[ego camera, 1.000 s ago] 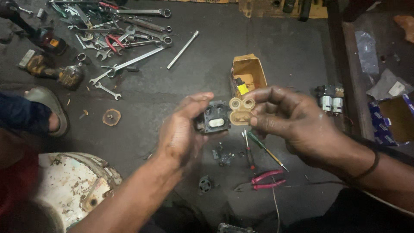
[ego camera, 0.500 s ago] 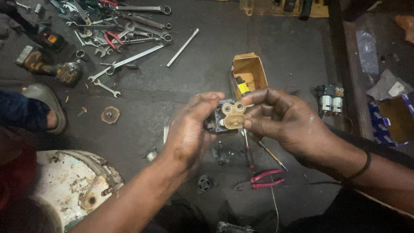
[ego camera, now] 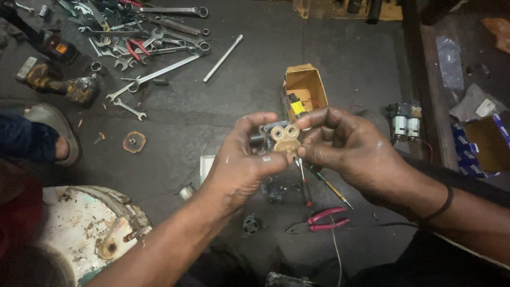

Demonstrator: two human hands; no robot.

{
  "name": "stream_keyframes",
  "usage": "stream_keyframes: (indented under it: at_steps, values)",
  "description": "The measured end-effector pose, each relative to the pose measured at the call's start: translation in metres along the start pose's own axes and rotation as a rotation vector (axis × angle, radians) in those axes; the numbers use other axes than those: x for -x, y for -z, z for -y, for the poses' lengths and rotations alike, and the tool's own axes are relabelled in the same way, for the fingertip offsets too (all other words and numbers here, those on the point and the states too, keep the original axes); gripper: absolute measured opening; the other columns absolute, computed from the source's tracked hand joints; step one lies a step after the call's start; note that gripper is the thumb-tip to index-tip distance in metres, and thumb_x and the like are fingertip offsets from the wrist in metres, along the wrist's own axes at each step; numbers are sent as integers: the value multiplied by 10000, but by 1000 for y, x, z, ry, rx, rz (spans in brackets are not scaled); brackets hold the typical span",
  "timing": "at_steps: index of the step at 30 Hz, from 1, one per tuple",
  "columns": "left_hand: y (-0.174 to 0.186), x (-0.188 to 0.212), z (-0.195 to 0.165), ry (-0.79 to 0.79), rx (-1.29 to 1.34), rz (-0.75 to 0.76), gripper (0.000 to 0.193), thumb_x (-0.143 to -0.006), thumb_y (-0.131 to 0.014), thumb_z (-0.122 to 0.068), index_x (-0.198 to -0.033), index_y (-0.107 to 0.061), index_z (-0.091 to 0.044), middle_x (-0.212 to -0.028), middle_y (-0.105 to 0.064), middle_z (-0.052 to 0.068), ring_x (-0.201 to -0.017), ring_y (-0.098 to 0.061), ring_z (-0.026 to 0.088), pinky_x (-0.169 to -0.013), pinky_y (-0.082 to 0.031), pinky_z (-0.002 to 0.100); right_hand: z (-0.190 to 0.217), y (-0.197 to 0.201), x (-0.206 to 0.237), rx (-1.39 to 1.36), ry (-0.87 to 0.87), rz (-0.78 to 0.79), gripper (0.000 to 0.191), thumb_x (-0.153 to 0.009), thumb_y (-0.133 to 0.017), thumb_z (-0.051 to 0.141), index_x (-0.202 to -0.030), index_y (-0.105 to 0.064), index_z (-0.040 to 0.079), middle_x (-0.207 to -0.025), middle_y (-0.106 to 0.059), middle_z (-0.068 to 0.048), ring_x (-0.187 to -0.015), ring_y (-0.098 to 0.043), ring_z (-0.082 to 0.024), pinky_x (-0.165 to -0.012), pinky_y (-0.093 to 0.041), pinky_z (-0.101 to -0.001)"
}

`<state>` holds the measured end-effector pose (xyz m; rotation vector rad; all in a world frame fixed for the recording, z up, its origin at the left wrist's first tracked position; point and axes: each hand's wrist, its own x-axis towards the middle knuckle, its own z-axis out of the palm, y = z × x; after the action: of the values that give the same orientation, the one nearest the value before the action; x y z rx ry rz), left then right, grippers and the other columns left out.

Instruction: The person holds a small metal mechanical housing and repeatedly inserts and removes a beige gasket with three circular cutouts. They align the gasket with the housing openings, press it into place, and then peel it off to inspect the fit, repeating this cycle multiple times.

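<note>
Tan plate (ego camera: 285, 137) with round lobes is sitting between your two hands above the floor (ego camera: 340, 64), its flat face turning up toward you and its long axis running upright in the view. Your right hand (ego camera: 350, 151) is pinching it from the right, fingers closing on its edge. Your left hand (ego camera: 241, 162) is clamping the dark part (ego camera: 258, 139) just left of it, touching. Screwdrivers (ego camera: 313, 183) and red pliers (ego camera: 319, 219) are lying below; an open cardboard box (ego camera: 304, 87) is standing beyond.
</note>
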<state>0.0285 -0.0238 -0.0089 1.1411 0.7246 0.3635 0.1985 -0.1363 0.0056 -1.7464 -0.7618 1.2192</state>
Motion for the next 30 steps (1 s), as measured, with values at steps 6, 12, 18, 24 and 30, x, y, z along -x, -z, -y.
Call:
stream_keyframes:
  at_steps: [6, 12, 18, 24, 30]
  values:
    - [2, 0, 0, 28, 0, -9, 767, -686, -760, -51, -1408, -503, -35, -1103, -673, 169, -973, -699, 222, -819, -572, 311, 3, -3, 2, 55, -14, -23, 364, -835, -724, 76, -1186, -628, 92, -910, -662, -33, -876, -695, -129, -776, -625, -286]
    - [3, 0, 0, 19, -6, 20, 720, -707, -735, -18, -1387, -502, -50, -1132, -688, 143, -1013, -706, 189, -870, -575, 296, 6, -4, 3, 87, 37, -13, 330, -841, -739, 117, -1157, -644, 88, -915, -667, -28, -862, -689, -115, -731, -622, -264]
    - [6, 3, 5, -84, -12, 99, 687, -752, -769, -52, -1389, -514, -22, -1126, -674, 133, -1019, -677, 183, -884, -566, 290, 0, -3, 3, 75, 82, 3, 327, -849, -748, 109, -1153, -636, 65, -908, -681, -42, -852, -687, -111, -738, -613, -263]
    - [5, 8, -3, -92, -128, 82, 708, -762, -806, -133, -1392, -507, -15, -1118, -699, 133, -1014, -705, 182, -853, -597, 282, -6, 1, 3, 66, 193, 34, 315, -853, -748, 106, -1139, -628, 50, -942, -674, -44, -870, -696, -114, -767, -630, -268]
    - [-1, 5, -7, -64, -58, 87, 691, -817, -803, -196, -1391, -493, 30, -1151, -682, 189, -1050, -739, 219, -890, -650, 299, -6, 3, 4, 183, 212, 20, 303, -860, -765, 146, -1113, -623, 58, -923, -668, -48, -847, -692, -120, -715, -626, -265]
